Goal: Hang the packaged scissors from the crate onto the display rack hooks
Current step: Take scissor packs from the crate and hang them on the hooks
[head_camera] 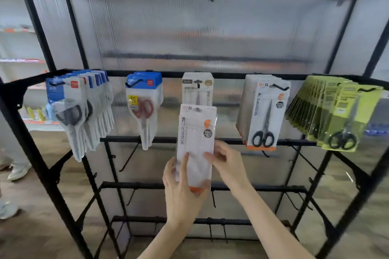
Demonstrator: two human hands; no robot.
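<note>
A white scissors package (195,139) with an orange bottom edge stands upright in front of the black display rack (147,73). My left hand (181,187) grips its lower end from below and the left. My right hand (227,160) touches its right edge with the fingertips. The package's top overlaps a white pack (197,88) hanging on the middle hook. Matching white-and-orange scissors packs (263,111) hang on a hook to the right. The crate is out of view.
Blue-topped packs (80,107) hang at the far left, red-handled ones (144,105) beside them, yellow-green packs (334,113) at the far right. Bare hooks (128,160) stick out from the lower bars. Someone's shoes (19,171) stand on the floor at the left.
</note>
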